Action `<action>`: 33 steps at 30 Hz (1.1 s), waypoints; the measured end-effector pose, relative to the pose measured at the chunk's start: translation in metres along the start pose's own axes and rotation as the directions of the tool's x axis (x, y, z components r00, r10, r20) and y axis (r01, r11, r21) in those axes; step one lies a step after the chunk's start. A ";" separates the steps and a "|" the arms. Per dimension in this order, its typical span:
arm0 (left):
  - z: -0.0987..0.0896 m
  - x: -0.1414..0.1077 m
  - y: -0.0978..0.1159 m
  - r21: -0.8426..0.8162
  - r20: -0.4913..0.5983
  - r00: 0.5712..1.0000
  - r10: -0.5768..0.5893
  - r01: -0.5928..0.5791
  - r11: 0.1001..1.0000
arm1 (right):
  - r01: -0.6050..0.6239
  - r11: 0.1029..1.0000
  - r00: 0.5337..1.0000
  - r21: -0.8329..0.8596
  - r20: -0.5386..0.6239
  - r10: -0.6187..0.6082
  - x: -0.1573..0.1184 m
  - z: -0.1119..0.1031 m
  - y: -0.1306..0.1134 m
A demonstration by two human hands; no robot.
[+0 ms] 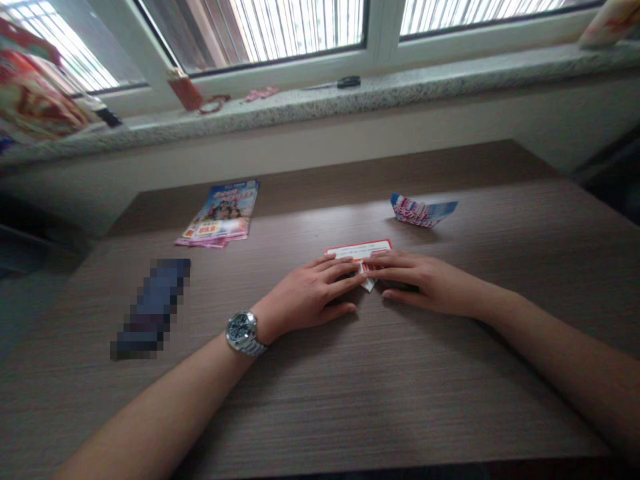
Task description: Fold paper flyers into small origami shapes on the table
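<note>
A partly folded sheet of printed paper (pixel 357 250), white with a red border, lies on the table (pixel 320 400). Its near end narrows to a small white point between my hands. My left hand (pixel 320 290), with a metal watch (pixel 244 331) on the wrist, rests its outstretched fingers on the paper's left part. From the right, my right hand (pixel 425 280) lays its extended fingers over the other side. Both hands press the paper flat, and their fingers hide much of it. Beyond my right hand stands a folded paper boat (pixel 423 212) in blue, red and white.
A stack of colourful flyers (pixel 220 212) lies at the back left. Nearer on the left is a dark, pixelated flat object (pixel 153 307). Behind the table, the stone windowsill (pixel 295 110) carries a red box (pixel 185 90), a black-handled tool (pixel 349 81) and bags.
</note>
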State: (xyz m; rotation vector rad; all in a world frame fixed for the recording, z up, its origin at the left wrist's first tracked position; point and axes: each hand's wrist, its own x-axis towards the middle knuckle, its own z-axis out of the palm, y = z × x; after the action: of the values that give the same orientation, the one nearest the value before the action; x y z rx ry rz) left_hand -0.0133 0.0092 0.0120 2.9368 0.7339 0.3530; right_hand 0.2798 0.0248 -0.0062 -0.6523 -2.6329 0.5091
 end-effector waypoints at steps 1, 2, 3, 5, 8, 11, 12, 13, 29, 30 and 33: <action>0.000 0.000 0.000 -0.001 0.007 1.000 -0.005 0.005 1.000 | -0.001 1.000 1.000 -0.001 0.001 0.001 0.000 0.000 0.000; 0.000 0.000 0.000 -0.003 0.014 1.000 -0.010 0.010 1.000 | -0.001 1.000 1.000 0.000 -0.001 0.001 0.000 0.000 -0.001; -0.001 0.000 0.001 -0.006 0.017 1.000 -0.013 0.013 1.000 | -0.001 1.000 1.000 0.001 -0.003 0.001 0.000 0.000 -0.001; -0.001 0.000 0.001 -0.014 0.018 1.000 -0.017 0.017 1.000 | -0.006 1.000 1.000 0.004 -0.006 0.006 0.000 0.000 -0.001; -0.001 0.000 0.001 -0.021 0.021 1.000 -0.020 0.020 1.000 | -0.008 1.000 1.000 0.004 -0.004 0.008 0.001 0.000 -0.001; -0.001 0.000 0.000 -0.016 0.032 0.999 -0.022 0.022 1.000 | -0.008 1.000 1.000 0.002 0.004 0.008 0.001 -0.001 -0.001; -0.002 0.000 0.000 -0.012 0.037 0.999 -0.022 0.022 1.000 | -0.012 1.000 1.000 0.004 0.002 0.012 0.001 -0.001 -0.001; -0.002 0.000 0.000 -0.009 0.043 0.999 -0.021 0.021 1.000 | -0.017 1.000 1.000 0.009 -0.002 0.017 0.001 -0.001 -0.001; -0.001 0.002 0.007 -0.056 0.030 0.999 0.025 -0.024 0.998 | -0.022 0.999 0.994 -0.033 -0.108 0.018 0.004 0.000 0.000; -0.001 0.002 0.007 -0.052 0.035 0.999 0.024 -0.022 0.998 | -0.020 0.998 0.994 -0.057 -0.105 0.014 0.004 0.001 0.000; 0.001 0.001 0.007 -0.049 0.029 0.999 0.019 -0.018 0.999 | -0.033 0.994 0.995 -0.103 -0.096 0.023 0.004 0.003 0.002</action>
State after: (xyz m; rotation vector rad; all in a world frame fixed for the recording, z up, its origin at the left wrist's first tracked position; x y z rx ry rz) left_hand -0.0090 0.0040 0.0123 2.8985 0.6849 0.3232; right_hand 0.2761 0.0272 -0.0083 -0.7277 -2.5780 0.3419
